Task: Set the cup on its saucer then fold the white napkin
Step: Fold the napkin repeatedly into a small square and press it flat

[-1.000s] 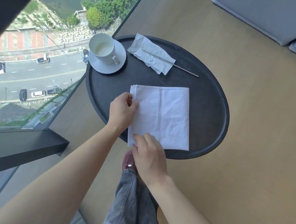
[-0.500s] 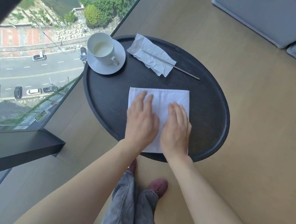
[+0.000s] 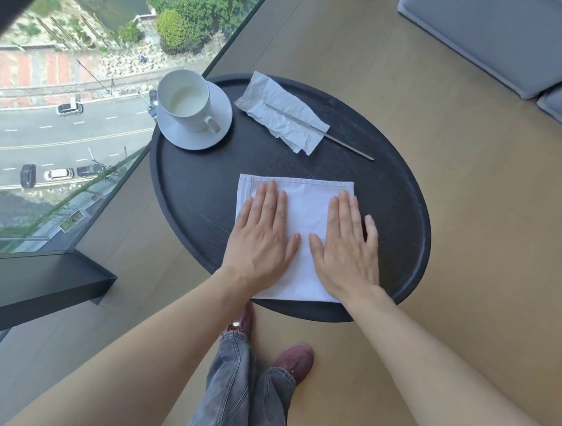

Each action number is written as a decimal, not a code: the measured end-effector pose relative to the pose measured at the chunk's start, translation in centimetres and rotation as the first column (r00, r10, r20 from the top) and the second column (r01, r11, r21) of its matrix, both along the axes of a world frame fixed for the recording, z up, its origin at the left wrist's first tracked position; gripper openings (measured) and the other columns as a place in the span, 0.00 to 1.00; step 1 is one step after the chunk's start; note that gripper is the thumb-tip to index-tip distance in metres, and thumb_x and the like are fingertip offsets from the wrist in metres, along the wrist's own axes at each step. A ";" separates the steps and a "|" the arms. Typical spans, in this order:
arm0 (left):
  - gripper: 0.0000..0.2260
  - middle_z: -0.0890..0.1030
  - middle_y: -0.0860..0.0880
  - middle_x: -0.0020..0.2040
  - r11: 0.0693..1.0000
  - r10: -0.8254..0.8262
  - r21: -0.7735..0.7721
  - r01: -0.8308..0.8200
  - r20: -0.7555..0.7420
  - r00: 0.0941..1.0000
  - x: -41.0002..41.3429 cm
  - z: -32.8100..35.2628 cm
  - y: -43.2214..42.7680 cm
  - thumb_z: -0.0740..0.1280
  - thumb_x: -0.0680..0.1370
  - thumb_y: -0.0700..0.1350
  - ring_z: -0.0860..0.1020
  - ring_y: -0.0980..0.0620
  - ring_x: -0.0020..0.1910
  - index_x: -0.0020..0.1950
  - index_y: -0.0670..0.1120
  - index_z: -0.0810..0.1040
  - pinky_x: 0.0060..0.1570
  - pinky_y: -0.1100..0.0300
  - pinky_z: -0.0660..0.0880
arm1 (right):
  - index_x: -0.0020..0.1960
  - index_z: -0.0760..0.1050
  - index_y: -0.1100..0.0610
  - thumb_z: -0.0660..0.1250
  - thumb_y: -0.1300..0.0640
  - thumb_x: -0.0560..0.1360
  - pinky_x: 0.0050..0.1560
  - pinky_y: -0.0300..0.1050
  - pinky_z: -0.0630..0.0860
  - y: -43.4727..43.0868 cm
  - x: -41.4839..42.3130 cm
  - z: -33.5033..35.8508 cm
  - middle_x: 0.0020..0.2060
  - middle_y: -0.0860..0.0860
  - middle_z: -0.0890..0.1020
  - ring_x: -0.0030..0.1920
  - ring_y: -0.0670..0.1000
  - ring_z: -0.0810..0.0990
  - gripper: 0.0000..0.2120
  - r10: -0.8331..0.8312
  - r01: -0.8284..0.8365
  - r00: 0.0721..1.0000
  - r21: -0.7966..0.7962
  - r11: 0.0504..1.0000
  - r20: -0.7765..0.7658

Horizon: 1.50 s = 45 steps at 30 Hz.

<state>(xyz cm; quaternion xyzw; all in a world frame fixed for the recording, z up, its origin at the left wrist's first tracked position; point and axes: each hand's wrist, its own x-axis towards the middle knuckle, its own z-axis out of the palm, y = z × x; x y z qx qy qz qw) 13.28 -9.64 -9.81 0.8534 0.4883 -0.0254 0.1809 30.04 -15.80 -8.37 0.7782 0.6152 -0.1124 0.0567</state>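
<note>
A white cup (image 3: 186, 100) stands upright on its white saucer (image 3: 192, 138) at the far left of the round black table (image 3: 195, 188). The white napkin (image 3: 307, 198) lies folded into a rectangle near the table's front edge. My left hand (image 3: 261, 241) rests flat on the napkin's left part, fingers spread. On the right part lies my right hand (image 3: 346, 249), also flat, its little finger reaching past the napkin's right edge onto the table. Neither hand holds anything.
A crumpled paper tissue (image 3: 279, 114) with a thin metal straw (image 3: 343, 144) across it lies at the back of the table. A glass wall (image 3: 65, 117) stands to the left, with a dark sill (image 3: 38, 283). Grey cushions (image 3: 497, 38) are at the top right.
My hands let go of the napkin's left edge and corner, laid themselves flat on it, and have slid apart towards its sides. The cup and saucer have not moved.
</note>
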 end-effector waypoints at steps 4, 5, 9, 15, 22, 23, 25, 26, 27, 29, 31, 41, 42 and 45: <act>0.19 0.73 0.42 0.69 0.992 -0.043 0.120 0.037 0.049 0.998 -0.5 1.9 2.8 0.56 0.82 0.53 0.71 0.40 0.67 0.65 0.43 0.74 0.64 0.44 0.64 | 0.75 0.65 0.62 0.61 0.58 0.79 0.67 0.55 0.64 2.6 2.1 1.3 0.76 0.56 0.68 0.77 0.57 0.65 0.25 0.077 -0.083 0.996 0.152 0.985 0.043; 0.15 0.76 0.44 0.63 0.987 -0.023 0.157 0.015 0.053 0.998 -0.2 2.3 3.7 0.57 0.82 0.52 0.74 0.41 0.61 0.59 0.43 0.76 0.62 0.45 0.65 | 0.73 0.68 0.61 0.62 0.62 0.77 0.63 0.55 0.68 3.8 2.7 1.6 0.73 0.56 0.71 0.73 0.58 0.68 0.24 0.091 -0.096 0.995 0.168 0.981 0.038; 0.13 0.75 0.45 0.52 0.980 0.002 0.200 -0.002 0.000 1.000 1.8 2.3 6.3 0.60 0.80 0.52 0.74 0.41 0.54 0.55 0.44 0.75 0.60 0.46 0.65 | 0.58 0.73 0.57 0.67 0.68 0.71 0.43 0.50 0.69 7.9 4.3 2.2 0.54 0.54 0.76 0.51 0.58 0.74 0.17 0.140 -0.141 0.988 0.021 0.990 0.061; 0.20 0.73 0.44 0.63 0.979 -0.205 0.008 0.205 0.021 0.979 3.5 1.8 8.3 0.63 0.79 0.49 0.70 0.39 0.61 0.70 0.45 0.73 0.59 0.45 0.65 | 0.57 0.71 0.58 0.66 0.56 0.79 0.54 0.55 0.68 10.4 5.3 3.8 0.54 0.57 0.74 0.56 0.60 0.73 0.10 0.089 -0.096 0.995 -0.163 0.982 -0.049; 0.13 0.73 0.48 0.54 0.942 -0.332 -0.060 0.329 -0.057 0.942 3.6 3.3 10.2 0.63 0.79 0.52 0.70 0.43 0.58 0.60 0.47 0.74 0.61 0.46 0.64 | 0.48 0.71 0.54 0.62 0.52 0.82 0.51 0.52 0.69 8.8 6.8 5.7 0.46 0.49 0.74 0.48 0.53 0.73 0.07 0.033 -0.115 0.911 -0.178 0.977 -0.411; 0.13 0.73 0.48 0.52 0.931 -0.365 -0.070 0.359 -0.102 0.925 3.3 3.7 10.5 0.61 0.80 0.55 0.70 0.44 0.56 0.56 0.47 0.73 0.61 0.46 0.64 | 0.46 0.71 0.54 0.62 0.52 0.82 0.49 0.50 0.69 8.3 7.0 6.2 0.45 0.48 0.74 0.46 0.52 0.73 0.07 -0.008 -0.086 0.879 -0.176 0.981 -0.476; 0.15 0.71 0.50 0.48 0.907 -0.421 -0.125 0.403 -0.195 0.886 2.6 4.4 11.2 0.56 0.83 0.59 0.67 0.47 0.51 0.49 0.48 0.69 0.61 0.46 0.63 | 0.45 0.72 0.55 0.62 0.54 0.81 0.42 0.43 0.68 7.3 7.6 7.2 0.42 0.47 0.75 0.41 0.47 0.72 0.08 -0.108 0.004 0.806 -0.178 0.984 -0.582; 0.16 0.70 0.51 0.47 0.895 -0.441 -0.169 0.412 -0.218 0.870 2.2 4.8 11.5 0.54 0.83 0.60 0.67 0.47 0.50 0.47 0.49 0.68 0.60 0.46 0.63 | 0.45 0.73 0.55 0.63 0.53 0.81 0.38 0.41 0.67 6.8 7.9 7.6 0.41 0.47 0.76 0.39 0.46 0.71 0.08 -0.138 0.039 0.782 -0.174 0.984 -0.608; 0.16 0.71 0.51 0.46 0.887 -0.451 -0.218 0.407 -0.222 0.864 1.9 5.3 11.8 0.53 0.84 0.59 0.68 0.47 0.49 0.46 0.49 0.67 0.59 0.47 0.63 | 0.45 0.73 0.54 0.64 0.52 0.81 0.36 0.39 0.67 6.3 8.2 7.9 0.40 0.48 0.77 0.37 0.45 0.71 0.08 -0.155 0.065 0.766 -0.165 0.984 -0.624; 0.17 0.72 0.51 0.43 0.878 -0.423 -0.319 0.356 -0.171 0.890 1.3 6.4 12.5 0.55 0.85 0.57 0.72 0.46 0.48 0.42 0.48 0.66 0.53 0.49 0.63 | 0.45 0.75 0.52 0.66 0.49 0.80 0.39 0.42 0.69 5.5 9.1 8.0 0.40 0.48 0.79 0.37 0.46 0.72 0.09 -0.201 0.143 0.721 -0.141 0.980 -0.663; 0.17 0.73 0.50 0.39 0.879 -0.328 -0.381 0.286 -0.050 0.943 0.7 7.8 13.4 0.61 0.84 0.55 0.73 0.44 0.43 0.40 0.47 0.66 0.44 0.52 0.65 | 0.45 0.76 0.54 0.69 0.47 0.78 0.43 0.47 0.71 5.2 9.7 8.3 0.40 0.50 0.79 0.39 0.47 0.74 0.11 -0.268 0.266 0.592 -0.129 0.955 -0.760; 0.05 0.76 0.61 0.32 0.882 0.307 -0.443 0.158 0.797 0.520 0.1 16.5 11.3 0.67 0.82 0.39 0.70 0.64 0.29 0.51 0.38 0.78 0.31 0.71 0.64 | 0.48 0.72 0.55 0.62 0.58 0.83 0.50 0.45 0.74 4.6 10.1 14.9 0.43 0.50 0.78 0.44 0.48 0.76 0.05 0.066 0.578 0.070 0.095 0.811 -0.995; 0.04 0.74 0.61 0.33 0.899 0.278 -0.408 0.162 0.815 0.509 -0.3 16.6 10.5 0.66 0.83 0.39 0.68 0.62 0.30 0.50 0.39 0.78 0.33 0.70 0.63 | 0.49 0.73 0.54 0.61 0.58 0.84 0.52 0.47 0.72 3.8 9.9 15.0 0.44 0.51 0.77 0.46 0.51 0.75 0.05 0.090 0.574 0.089 0.125 0.810 -0.992; 0.10 0.73 0.45 0.39 0.897 0.302 -0.424 0.128 0.798 0.522 -2.6 15.0 7.4 0.65 0.83 0.41 0.68 0.50 0.38 0.51 0.33 0.77 0.37 0.57 0.62 | 0.51 0.74 0.48 0.61 0.52 0.84 0.54 0.49 0.67 0.7 8.5 13.8 0.46 0.50 0.74 0.49 0.52 0.70 0.05 0.048 0.533 0.209 0.155 0.832 -0.977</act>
